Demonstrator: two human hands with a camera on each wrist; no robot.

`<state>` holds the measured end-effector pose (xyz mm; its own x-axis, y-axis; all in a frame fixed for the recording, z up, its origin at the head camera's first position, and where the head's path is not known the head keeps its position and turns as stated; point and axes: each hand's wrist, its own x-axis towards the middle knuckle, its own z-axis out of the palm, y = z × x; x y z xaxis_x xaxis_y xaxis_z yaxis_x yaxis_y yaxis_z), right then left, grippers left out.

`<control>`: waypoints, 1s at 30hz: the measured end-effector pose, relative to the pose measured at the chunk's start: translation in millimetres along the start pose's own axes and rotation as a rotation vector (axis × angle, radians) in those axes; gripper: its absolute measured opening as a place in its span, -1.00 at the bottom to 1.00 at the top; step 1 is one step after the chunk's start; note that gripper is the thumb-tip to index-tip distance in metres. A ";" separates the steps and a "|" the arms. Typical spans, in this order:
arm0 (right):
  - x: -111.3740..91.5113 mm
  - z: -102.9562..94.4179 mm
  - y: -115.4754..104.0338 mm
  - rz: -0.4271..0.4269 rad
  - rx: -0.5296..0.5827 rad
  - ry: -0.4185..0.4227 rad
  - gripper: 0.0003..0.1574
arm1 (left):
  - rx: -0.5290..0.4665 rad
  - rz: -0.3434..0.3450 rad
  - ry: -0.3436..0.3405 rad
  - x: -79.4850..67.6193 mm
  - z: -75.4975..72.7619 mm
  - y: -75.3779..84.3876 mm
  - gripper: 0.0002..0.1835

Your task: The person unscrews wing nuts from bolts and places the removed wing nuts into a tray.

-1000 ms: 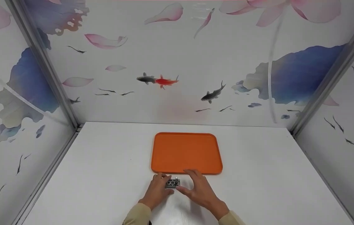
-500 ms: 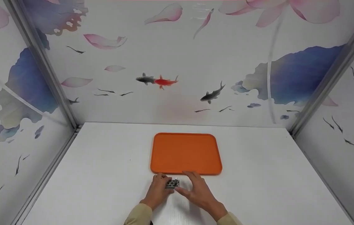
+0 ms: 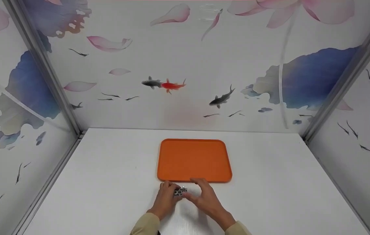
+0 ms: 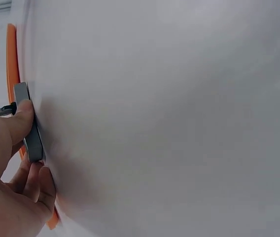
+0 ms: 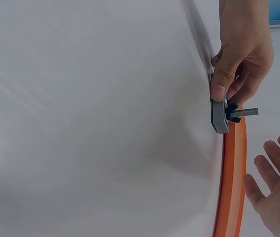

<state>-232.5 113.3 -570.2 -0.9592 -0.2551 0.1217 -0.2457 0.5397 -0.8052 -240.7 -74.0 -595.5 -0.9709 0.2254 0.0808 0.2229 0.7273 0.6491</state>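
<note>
A small grey metal block [image 3: 180,191] with holes in its upper face is held just in front of the orange tray. My left hand [image 3: 165,199] pinches its left end, thumb on the near side in the right wrist view. A threaded bolt [image 5: 248,112] with a black wing nut [image 5: 233,112] sticks out of the block. My right hand [image 3: 208,200] stands beside the block's right end, fingers spread and holding nothing. Its thumb tip looks close to the block in the head view; contact cannot be told. In the left wrist view, the block's plain side [image 4: 35,143] shows.
The orange tray [image 3: 194,160] lies on the white table [image 3: 113,169] just beyond both hands, nothing visible on it. Printed panels [image 3: 185,111] wall the table at the back and on both sides, with metal posts [image 3: 335,94] at the corners.
The block has tilted a little in my left hand, its right end turning slightly up and away. Both hands stay almost in place.
</note>
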 end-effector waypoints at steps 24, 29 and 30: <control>11.0 -11.1 -10.4 -0.038 0.074 0.008 -0.30 | -0.364 -0.038 -0.102 5.3 -38.7 9.8 -0.60; 13.0 -14.2 -13.1 -0.053 0.084 -0.028 -0.32 | -0.410 -0.051 -0.099 5.3 -45.4 13.2 -0.55; 13.2 -14.8 -14.0 -0.050 0.087 -0.034 -0.32 | -0.420 -0.053 -0.103 5.3 -46.7 14.1 -0.55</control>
<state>-243.8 114.3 -548.7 -0.9405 -0.3076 0.1442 -0.2784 0.4546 -0.8460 -246.7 -92.8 -550.6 -0.9615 0.2739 -0.0228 0.0976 0.4178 0.9033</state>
